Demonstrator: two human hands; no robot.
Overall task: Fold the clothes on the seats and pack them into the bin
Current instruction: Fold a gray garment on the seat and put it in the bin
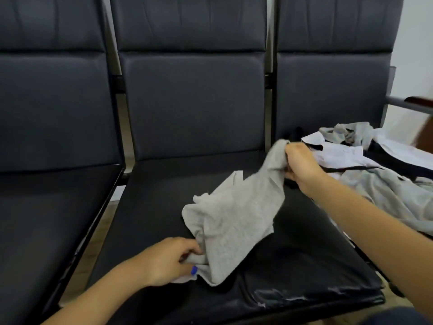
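Stretching a grey garment (236, 219) out over the middle seat (304, 254) is where things stand: the right hand (302, 164), right of centre in the frame, has its fingers curled tight round one bunched end and holds it up off the cushion, while the left hand (168, 261), lower centre, pinches the opposite end down near the front of the seat. Both are closed on cloth, nothing loose.

Risks as I see them: the fabric between the hands is twisted and crumpled, so if it gets laid down like this the fold will probably come out lumpy. The left hand's pinch looks small, just a bit of edge, so a firm tug from the right could pull it free. The raised end also hangs just beside the pile of clothes (375, 174) on the right-hand seat at the right edge of the frame; a sweep that way could drag a piece along or knock something off the seat edge.

No bin visible anywhere, so packing means looking elsewhere.
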